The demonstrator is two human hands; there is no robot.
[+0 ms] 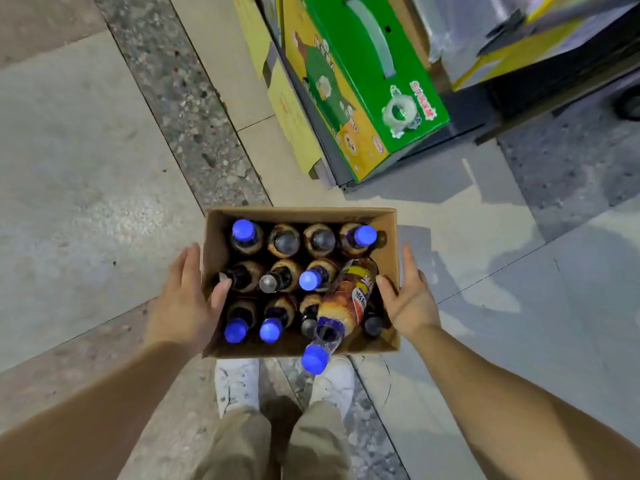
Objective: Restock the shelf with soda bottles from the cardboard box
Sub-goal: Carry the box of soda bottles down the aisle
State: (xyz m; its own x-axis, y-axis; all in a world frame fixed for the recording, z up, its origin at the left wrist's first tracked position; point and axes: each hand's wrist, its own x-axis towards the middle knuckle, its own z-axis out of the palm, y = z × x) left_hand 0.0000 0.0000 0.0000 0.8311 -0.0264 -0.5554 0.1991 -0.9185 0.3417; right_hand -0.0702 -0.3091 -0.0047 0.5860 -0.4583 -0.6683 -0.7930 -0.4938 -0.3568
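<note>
Looking down at a tiled floor [86, 168] crossed by speckled stone strips, with white shoes and tan trouser legs at the bottom edge. Further off, up and to the right: a green and yellow carton [363, 84] with a carry handle, leaning among flattened yellow cardboard beside a dark metal unit whose upper part is cut off by the frame. No stocked shelf face in view, so no telling how full it is.

Nearer, dead centre: the cardboard box [388, 223], open at the top, held above the shoes. Carried by both sides. Left hand [183, 299] laid flat on the left wall, fingers spread along the outside, thumb hooked over the rim and down into the box. Right hand [407, 299] mirrored on the right wall, fingers outside, thumb over the rim. So a clamping hold on the box, palms pressing inward, neither hand closed around a bottle.

Inside: soda bottles [284, 240] standing in three rows of about four, dark drink, some with bright blue caps, others with caps that read grey or dark. One loose bottle [346, 303] lying tilted across the right-hand rows, its blue cap poking out over the near rim.

Judging by that: box looks full or nearly so, nothing yet unloaded. Restocking seemingly at its very start, with every bottle left to place, the loose one likely first.
</note>
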